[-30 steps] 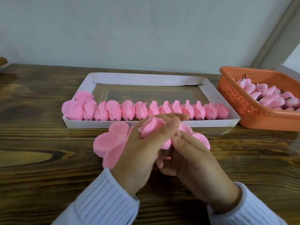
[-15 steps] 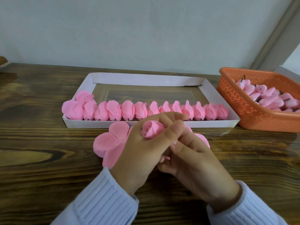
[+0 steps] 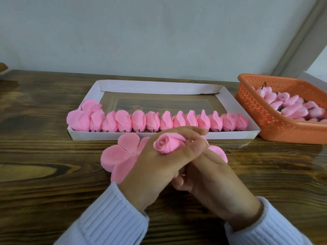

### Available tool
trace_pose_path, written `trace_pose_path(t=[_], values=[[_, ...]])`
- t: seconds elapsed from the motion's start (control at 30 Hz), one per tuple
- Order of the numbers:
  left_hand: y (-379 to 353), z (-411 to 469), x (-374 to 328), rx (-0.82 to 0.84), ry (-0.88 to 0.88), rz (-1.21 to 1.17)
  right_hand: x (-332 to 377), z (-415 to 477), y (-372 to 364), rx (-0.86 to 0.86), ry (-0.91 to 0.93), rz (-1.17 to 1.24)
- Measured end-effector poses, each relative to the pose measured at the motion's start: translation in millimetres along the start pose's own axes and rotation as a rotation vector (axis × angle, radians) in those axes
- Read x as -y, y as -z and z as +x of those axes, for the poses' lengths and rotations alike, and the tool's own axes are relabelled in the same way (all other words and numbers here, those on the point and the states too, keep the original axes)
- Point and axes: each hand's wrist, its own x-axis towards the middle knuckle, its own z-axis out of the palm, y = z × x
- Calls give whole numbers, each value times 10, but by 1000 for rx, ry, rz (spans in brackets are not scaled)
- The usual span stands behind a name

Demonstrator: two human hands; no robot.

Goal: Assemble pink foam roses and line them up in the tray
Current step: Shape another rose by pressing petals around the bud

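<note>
Left hand (image 3: 155, 167) holds a rolled pink rose (image 3: 169, 144), fingers and thumb clamped round it, just in front of the white tray (image 3: 92, 136). Right hand (image 3: 217, 181) fingers tuck beneath; their grip cannot be told. Finished roses (image 3: 159, 122) line the tray's near wall.

Small handcraft workstation, likely in a home or a small workshop room. Dark wood-grain table (image 3: 44, 191) pushed against a plain pale wall (image 3: 159, 32). White cardboard tray (image 3: 159, 88) at the far middle with a row of finished pink foam roses (image 3: 138, 121). Orange perforated plastic basket (image 3: 265, 124) of pink buds (image 3: 290, 106) at the right. Loose pink petal sheets (image 3: 120, 156) near the tray. Grey door or window frame (image 3: 300, 38) at the far right.
</note>
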Motion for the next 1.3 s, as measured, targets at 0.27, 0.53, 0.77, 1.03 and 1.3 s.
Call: trace_pose_path(t=[0.27, 0.53, 0.77, 1.03, 1.3], values=[[1, 3, 22, 6, -28, -35, -20, 6, 19, 63, 55, 22], [-13, 14, 11, -82, -81, 24, -20, -3, -43, 31, 96, -121], [1, -9, 19, -58, -62, 98, -35, -4, -53, 64, 58, -90], [289, 145, -75, -564, -114, -390, 209, 67, 71, -403, 409, -634], [591, 209, -164, -869, -41, -864, 48, 226, -176, -130, 335, -1655]])
